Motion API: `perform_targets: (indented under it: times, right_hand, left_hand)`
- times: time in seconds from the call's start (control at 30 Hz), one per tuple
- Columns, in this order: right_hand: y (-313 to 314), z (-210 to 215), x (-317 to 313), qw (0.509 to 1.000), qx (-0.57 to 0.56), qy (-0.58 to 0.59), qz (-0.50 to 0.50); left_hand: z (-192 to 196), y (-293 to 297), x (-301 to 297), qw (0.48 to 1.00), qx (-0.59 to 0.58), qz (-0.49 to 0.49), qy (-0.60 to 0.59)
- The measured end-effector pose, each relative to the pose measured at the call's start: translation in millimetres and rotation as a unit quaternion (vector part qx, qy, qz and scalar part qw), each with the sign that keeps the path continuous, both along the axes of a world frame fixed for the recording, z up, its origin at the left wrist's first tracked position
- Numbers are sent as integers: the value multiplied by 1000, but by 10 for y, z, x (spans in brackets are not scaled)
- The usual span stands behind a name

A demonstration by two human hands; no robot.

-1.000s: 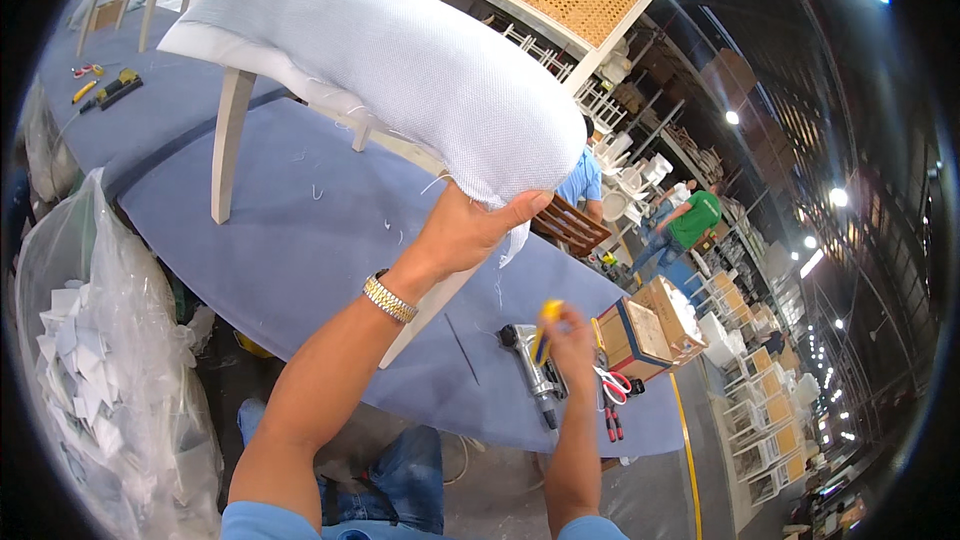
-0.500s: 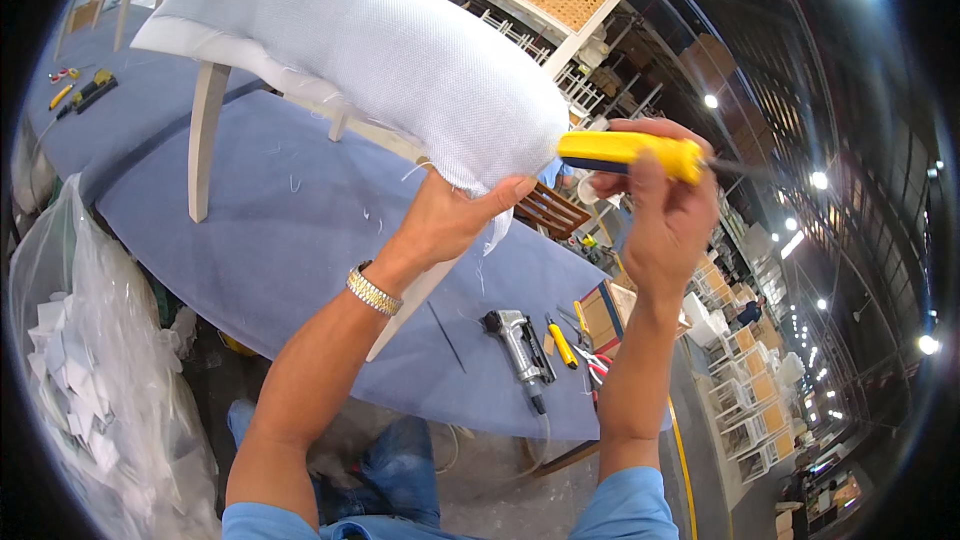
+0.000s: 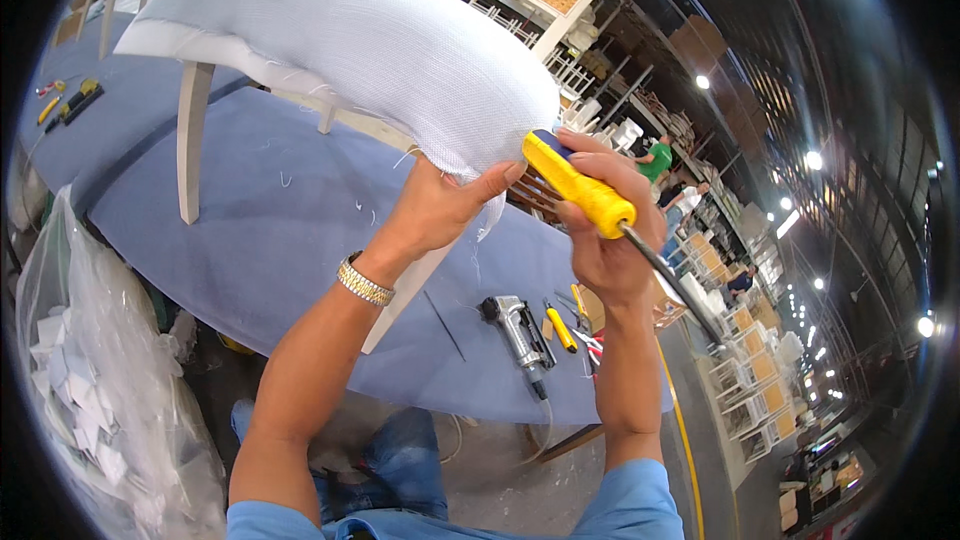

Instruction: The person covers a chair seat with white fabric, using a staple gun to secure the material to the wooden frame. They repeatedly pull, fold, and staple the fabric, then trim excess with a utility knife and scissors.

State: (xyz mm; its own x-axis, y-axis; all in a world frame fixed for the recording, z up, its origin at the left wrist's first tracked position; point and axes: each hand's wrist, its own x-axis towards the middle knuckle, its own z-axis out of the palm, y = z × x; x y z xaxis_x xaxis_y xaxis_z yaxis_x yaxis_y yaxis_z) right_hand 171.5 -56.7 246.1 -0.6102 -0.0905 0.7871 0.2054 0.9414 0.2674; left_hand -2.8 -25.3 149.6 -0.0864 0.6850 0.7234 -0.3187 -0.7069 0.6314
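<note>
A chair with a white, fabric-covered seat (image 3: 350,40) stands on a blue-grey covered table, its pale legs showing. My left hand (image 3: 428,208) is closed at the seat's near right corner, thumb on top, pinching the frayed fabric edge underneath. In my right hand (image 3: 622,258) is a yellow-and-dark-blue-handled screwdriver (image 3: 582,185), with its metal shaft pointing away from the seat, down to the right. The handle's butt end is beside the seat corner; whether it touches the fabric I cannot tell.
On the table (image 3: 300,270) lie a staple gun (image 3: 518,335) with a hose, a yellow-handled tool (image 3: 561,330), red-handled pliers (image 3: 590,342) and a thin dark rod (image 3: 445,327). A clear bag of white scraps (image 3: 90,380) hangs at the left. People and stacked chairs (image 3: 755,390) are farther right.
My right hand has turned the screwdriver, swinging its shaft downward, and moved slightly left and down. The left hand keeps its hold on the corner. The view has shifted slightly.
</note>
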Motion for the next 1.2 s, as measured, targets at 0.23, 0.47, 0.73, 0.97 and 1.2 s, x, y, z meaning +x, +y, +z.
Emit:
perform_targets:
  times: [0.23,0.47,0.73,0.97,1.2]
  right_hand:
    - [131,-172,168,998,-19,57,23]
    - [192,-431,102,969,-111,209,64]
    - [463,-2051,956,805,-492,198,-267]
    - [473,-3075,1347,748,-558,160,-321]
    - [348,-3631,1273,751,-524,298,-269]
  left_hand:
    - [-27,-60,106,996,-88,-3,32]
    - [-160,51,-136,995,-89,31,34]
    - [-293,188,-68,994,-103,30,1]
    - [-341,256,-165,994,-109,9,-28]
    - [-372,356,-152,992,-115,1,-50]
